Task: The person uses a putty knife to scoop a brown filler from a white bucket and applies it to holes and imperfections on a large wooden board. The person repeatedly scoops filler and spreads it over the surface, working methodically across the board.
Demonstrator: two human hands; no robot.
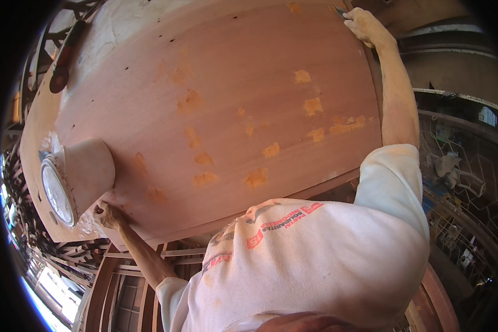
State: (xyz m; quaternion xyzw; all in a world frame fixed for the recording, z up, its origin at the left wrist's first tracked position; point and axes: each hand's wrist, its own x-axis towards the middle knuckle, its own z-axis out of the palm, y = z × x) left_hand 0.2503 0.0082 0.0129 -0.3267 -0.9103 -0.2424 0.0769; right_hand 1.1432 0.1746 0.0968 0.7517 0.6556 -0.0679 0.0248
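While the right hand stretches to the far edge of the panel, it's closed around a small putty knife, blade touching the wood. The wooden panel fills the middle of the view: one broad, smooth, reddish-brown sheet, dotted with roughly fifteen orange filler patches scattered across its middle and right side, plus a pale, whitish smear at its top left corner. The left hand sits at the near left edge, fingers curled against the panel beside one white tub lying tilted on the surface. Beneath, wooden frames show.
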